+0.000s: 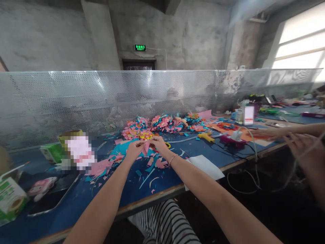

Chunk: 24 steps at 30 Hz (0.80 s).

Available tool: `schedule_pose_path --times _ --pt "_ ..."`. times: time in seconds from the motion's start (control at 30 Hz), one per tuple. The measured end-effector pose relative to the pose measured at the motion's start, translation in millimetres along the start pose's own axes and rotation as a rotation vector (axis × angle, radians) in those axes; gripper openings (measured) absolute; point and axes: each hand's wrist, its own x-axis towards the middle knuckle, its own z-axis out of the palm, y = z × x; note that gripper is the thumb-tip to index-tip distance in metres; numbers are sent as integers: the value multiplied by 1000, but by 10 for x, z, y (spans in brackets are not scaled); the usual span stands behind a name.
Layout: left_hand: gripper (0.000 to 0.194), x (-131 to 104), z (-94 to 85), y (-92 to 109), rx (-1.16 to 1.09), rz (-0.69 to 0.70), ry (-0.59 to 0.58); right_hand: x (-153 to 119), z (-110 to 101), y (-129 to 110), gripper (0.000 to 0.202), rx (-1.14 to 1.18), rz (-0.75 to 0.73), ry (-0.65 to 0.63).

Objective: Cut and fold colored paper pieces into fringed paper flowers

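Between my two hands, a small piece of pink paper (145,149) is held just above the table. My left hand (134,149) pinches its left side, and my right hand (157,145) has its fingers closed at the right side. Yellow scissor handles (168,145) show just beyond my right hand. Behind my hands lies a heap of pink, blue and orange paper flowers (165,123). Blue paper (122,148) lies left of my left hand, with pink paper scraps (101,166) nearer to me.
A yellow glue gun (206,137) and a purple power strip (232,139) with cables lie right. White paper (205,166) overhangs the front edge. Left are a tablet (50,202), a drink carton (11,198) and a tape roll (69,134). A co-worker's hands (294,142) are at far right.
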Motion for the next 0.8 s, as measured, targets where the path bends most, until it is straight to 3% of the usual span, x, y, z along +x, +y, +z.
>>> schedule_pose_path --times 0.13,0.37,0.63,0.8 --pt "20 1 -4 -34 -31 -30 17 11 17 39 29 32 -4 -22" --pt "18 -12 -13 -16 -32 -38 97 82 -1 192 35 -126 -15 -100" --pt "17 -7 -5 -29 -25 -11 101 55 -10 149 34 -228 -86 -98" --pt "16 -21 -14 -4 49 19 113 39 -1 151 34 -314 -32 -178"
